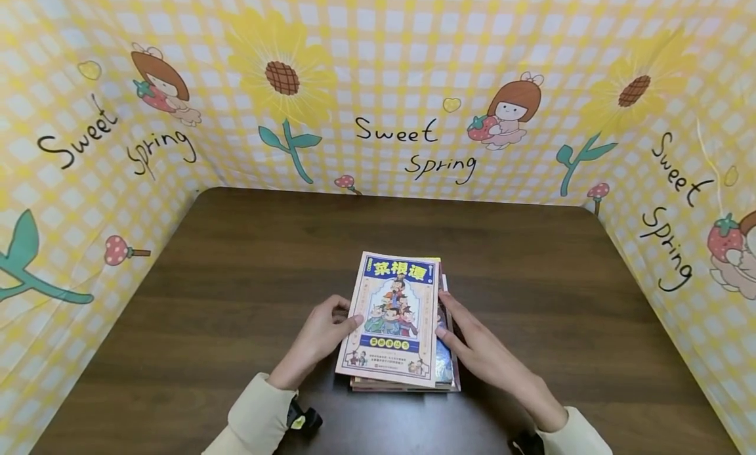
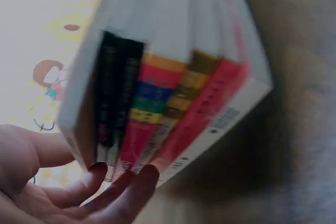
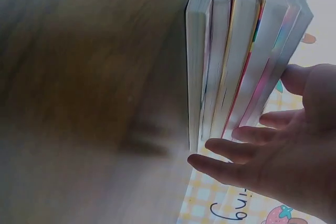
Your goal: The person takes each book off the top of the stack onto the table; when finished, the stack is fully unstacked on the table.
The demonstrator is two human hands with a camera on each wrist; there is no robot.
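Note:
A stack of several paperback books lies in front of me, topped by a pale-bordered book (image 1: pixel 392 317) with a blue title band and cartoon figures. That top book sits askew, overhanging the darker books below on the left. My left hand (image 1: pixel 321 333) pinches its left edge, thumb on the cover and fingers curled against the spines (image 2: pixel 152 87) beneath. At the opposite side, my right hand (image 1: pixel 484 346) lies with extended fingers along the stack, fingertips right at the books' page edges (image 3: pixel 247 61) in the right wrist view.
The stack stands on a dark wooden table (image 1: pixel 236 258). A yellow checked cloth (image 1: pixel 390 61) printed with flowers and lettering forms walls at the back and both sides. Black wrist straps (image 1: pixel 304 419) show at the pale sleeves.

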